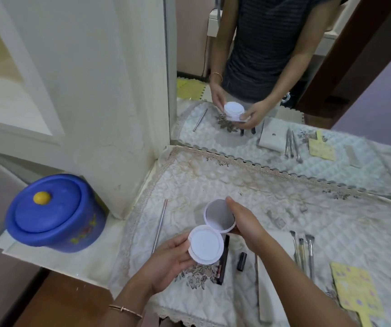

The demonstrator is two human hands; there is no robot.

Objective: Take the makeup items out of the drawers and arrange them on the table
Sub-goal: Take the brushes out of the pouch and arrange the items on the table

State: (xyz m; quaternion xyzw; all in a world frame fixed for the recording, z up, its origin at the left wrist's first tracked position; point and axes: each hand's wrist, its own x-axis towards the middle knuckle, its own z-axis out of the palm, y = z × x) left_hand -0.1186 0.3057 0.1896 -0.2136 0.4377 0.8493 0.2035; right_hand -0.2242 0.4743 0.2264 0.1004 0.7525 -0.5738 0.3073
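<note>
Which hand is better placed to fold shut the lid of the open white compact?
Right. The right hand holds the raised mirror lid at its edge, so it likely can fold it down, while the left hand cradles the base.

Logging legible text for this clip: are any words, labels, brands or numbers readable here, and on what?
No text here can be read.
On the blue tub: yellow and red marks on its side, too blurred to read.
On the yellow card: a purple pattern, no legible words.
On the white compact: plain, no print visible.
</note>
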